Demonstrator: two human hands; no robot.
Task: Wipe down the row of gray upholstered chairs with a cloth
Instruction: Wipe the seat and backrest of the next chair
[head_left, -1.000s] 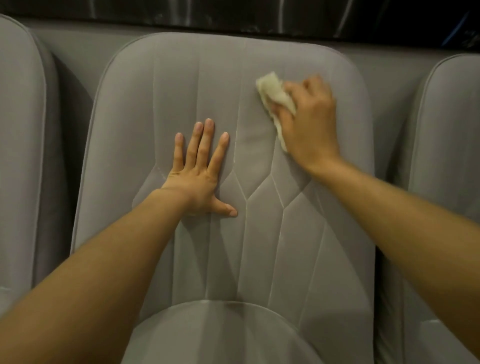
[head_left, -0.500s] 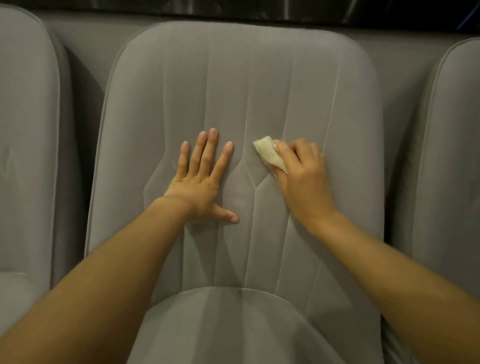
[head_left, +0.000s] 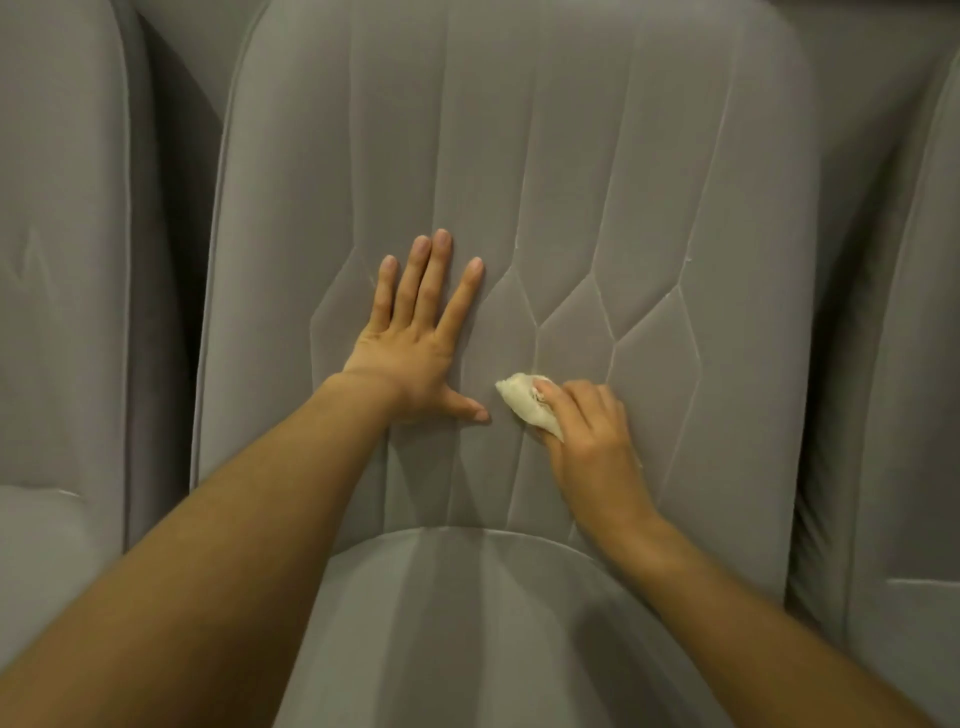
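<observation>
Step in hand: wiping the quilted backrest (head_left: 571, 182) of the middle gray upholstered chair (head_left: 737, 389).

1. Your left hand (head_left: 415, 338) lies flat on the backrest as a brace, fingers straight and slightly spread, thumb out to the side.
2. Your right hand (head_left: 592, 441) curls its fingers over the small crumpled cream-white cloth (head_left: 524, 402), pressing it to the lower backrest just beside the left thumb.

Next move, as judged: sweep the lowest backrest strip, then the rounded gray seat cushion (head_left: 467, 623). The 2 neighbouring chairs, left gray chair (head_left: 62, 260) and right gray chair (head_left: 924, 364), likely follow.

gray stitched chair (head_left: 519, 156), off-white cloth (head_left: 524, 402)
</observation>
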